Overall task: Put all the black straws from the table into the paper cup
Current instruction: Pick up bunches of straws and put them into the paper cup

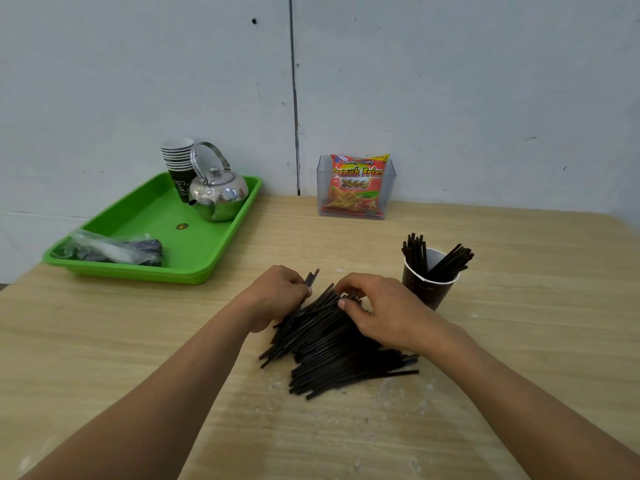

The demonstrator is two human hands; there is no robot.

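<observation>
A big pile of black straws [332, 344] lies on the wooden table [519, 358] in front of me. My left hand [275, 296] sits at the pile's far left end, its fingers curled round a few straws whose tips stick out beyond the knuckles. My right hand [377, 310] lies on the pile's far right end, fingers curled and pinching straws. To the right stands a dark paper cup [427, 289] with several black straws [436, 258] upright in it.
A green tray [149, 220] at the back left holds a stack of paper cups [178, 164], a steel kettle [216, 194] and a plastic bag of straws [114, 249]. A clear box with a snack packet [356, 188] stands against the wall.
</observation>
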